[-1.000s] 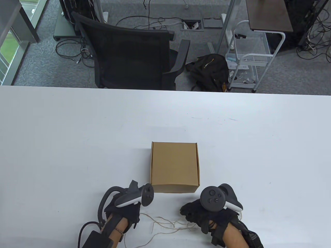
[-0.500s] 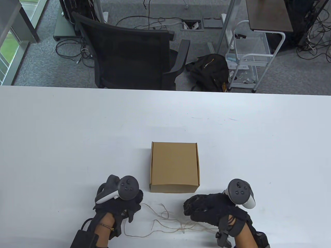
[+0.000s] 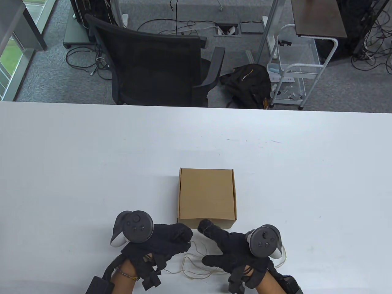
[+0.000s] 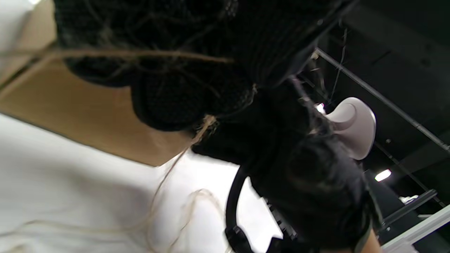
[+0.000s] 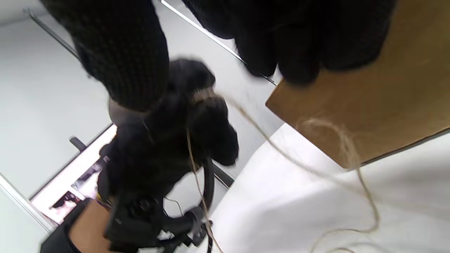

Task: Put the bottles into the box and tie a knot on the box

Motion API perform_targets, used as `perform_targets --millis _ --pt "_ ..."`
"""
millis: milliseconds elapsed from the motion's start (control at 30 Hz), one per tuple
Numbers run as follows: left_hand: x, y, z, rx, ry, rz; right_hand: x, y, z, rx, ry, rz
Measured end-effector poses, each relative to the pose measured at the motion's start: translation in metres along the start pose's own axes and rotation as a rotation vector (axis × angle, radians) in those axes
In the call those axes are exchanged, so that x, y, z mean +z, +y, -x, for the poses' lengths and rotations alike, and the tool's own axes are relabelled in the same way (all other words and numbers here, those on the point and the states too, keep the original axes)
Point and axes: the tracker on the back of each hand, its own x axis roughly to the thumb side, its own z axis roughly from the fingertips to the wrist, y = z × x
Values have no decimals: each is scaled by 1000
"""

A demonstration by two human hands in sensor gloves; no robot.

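Gripping, left hand [image 3: 171, 240]: I read the fingers as curled round the twine [image 3: 196, 265]; in the left wrist view a strand runs taut across the fingers [image 4: 165, 102] and drops off to the table.
Gripping, right hand [image 3: 226, 245]: fingers reach toward 11 o'clock, tips touching or just short of the box's near wall; thumb splayed toward 8 o'clock. Whether twine is pinched I cannot tell; the right wrist view is blurred, with a strand passing in front of the fingers [image 5: 299, 52].
Twine: thin, frayed, lying in loose loops on the table [image 3: 76, 168] between the two hands, at 6 o'clock from the box.
Box [image 3: 207, 196]: closed brown carton, flat on the table, at 12 o'clock from both hands. No bottles in view; I judge them to be inside.
Risk, tangling: slack loops may snag a glove or tracker [image 3: 265, 242] and knot before reaching the box.
Risk, slipping: so thin a strand may slide out of gloved fingers under pull.
Risk, shifting: an uneven tug could slide or tip the light carton.
Risk, fraying: loose fibres may part if jerked.
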Motion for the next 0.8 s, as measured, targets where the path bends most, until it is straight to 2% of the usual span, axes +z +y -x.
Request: perform_targets --millis 133,233,300,367,400,533,567,600,633,733,800 --pt "-2 -5 -3 117 -49 -15 0 6 -10 176 -2 93" --pt "-3 -8 -2 199 -58 16 4 0 -12 179 25 224" --pt "-4 -8 0 284 -52 38 5 -7 -11 172 6 249" --pt "-4 -7 4 377 -65 80 9 -18 -6 79 16 292" --pt "-3 -5 7 420 -68 99 13 -28 1 -34 53 311" --pt "3 8 18 554 -78 100 26 -54 21 -304 62 440" --pt "7 14 23 576 -90 75 31 -64 29 -423 62 412" --pt "8 17 25 591 -98 68 32 -67 31 -461 53 396" --pt "11 22 29 651 -121 69 34 -73 38 -615 -15 322" --pt "18 32 37 753 -186 25 35 -75 50 -884 -125 206" --pt "20 34 42 855 -233 32 32 -72 54 -996 -200 123"
